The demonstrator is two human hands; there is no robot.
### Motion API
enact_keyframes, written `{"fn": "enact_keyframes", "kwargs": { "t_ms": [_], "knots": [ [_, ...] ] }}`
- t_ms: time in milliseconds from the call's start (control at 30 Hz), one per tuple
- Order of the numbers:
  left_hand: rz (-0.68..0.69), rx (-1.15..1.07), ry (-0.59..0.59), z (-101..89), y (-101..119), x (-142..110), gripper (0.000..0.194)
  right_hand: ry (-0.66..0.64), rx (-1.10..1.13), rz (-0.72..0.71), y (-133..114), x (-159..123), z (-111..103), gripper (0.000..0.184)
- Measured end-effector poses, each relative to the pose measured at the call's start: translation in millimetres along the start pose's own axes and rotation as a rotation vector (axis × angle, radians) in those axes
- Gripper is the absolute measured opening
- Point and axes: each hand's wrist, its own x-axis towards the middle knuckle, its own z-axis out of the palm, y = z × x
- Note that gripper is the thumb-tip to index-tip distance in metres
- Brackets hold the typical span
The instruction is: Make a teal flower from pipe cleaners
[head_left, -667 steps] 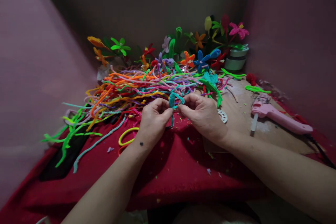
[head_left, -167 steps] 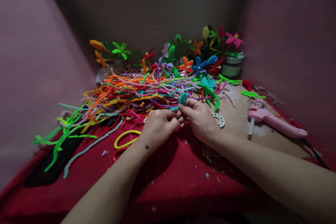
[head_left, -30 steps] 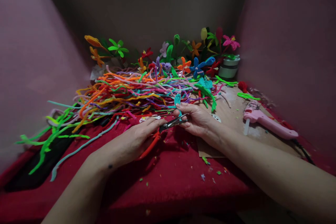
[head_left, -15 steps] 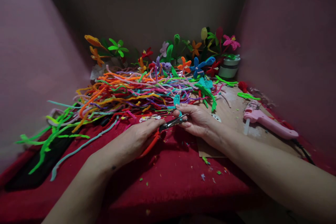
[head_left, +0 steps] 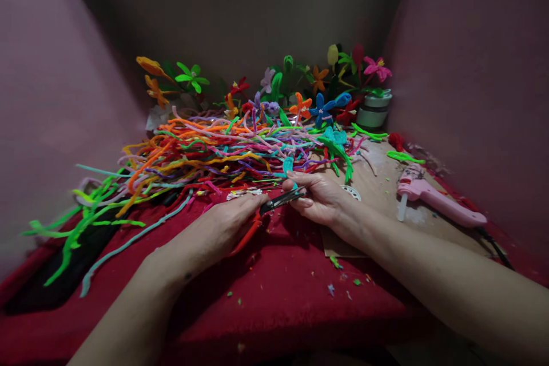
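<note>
My left hand is closed round the red handles of a pair of long-nosed pliers, whose dark jaws point right. Between the thumb and fingers of my right hand is a turquoise pipe cleaner, bent into a loop that stands above the fingertips. Its lower end comes down to the pliers' jaws, which look nearly closed on it. My right fingers partly hide that contact.
A heap of coloured pipe cleaners lies behind my hands, with pipe-cleaner flowers at the back. A pink glue gun rests on cardboard at the right. Small scraps dot the red cloth.
The jaws of the pliers have come closer together at the turquoise pipe cleaner. Both hands have stayed almost in place; the whole view has shifted very slightly.
</note>
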Motion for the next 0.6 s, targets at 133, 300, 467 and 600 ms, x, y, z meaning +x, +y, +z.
{"fn": "enact_keyframes", "kwargs": {
  "t_ms": [133, 300, 467, 600],
  "knots": [
    [-0.012, -0.049, -0.005, -0.4, 1.1, 0.7, 0.041, -0.005, 0.007, 0.004, -0.9, 0.6, -1.6, 0.019],
    [-0.029, -0.027, -0.012, -2.4, 2.0, 1.0, 0.039, -0.005, 0.006, 0.0, -1.8, 0.4, -1.5, 0.021],
    [-0.052, 0.007, -0.003, -4.8, 6.1, 0.8, 0.033, 0.019, 0.024, 0.004, -1.2, 0.5, -2.5, 0.02],
    [-0.065, -0.02, 0.0, -4.5, 3.4, -1.9, 0.033, 0.062, 0.036, -0.011, -2.8, 1.3, -3.7, 0.017]
  ]
}}
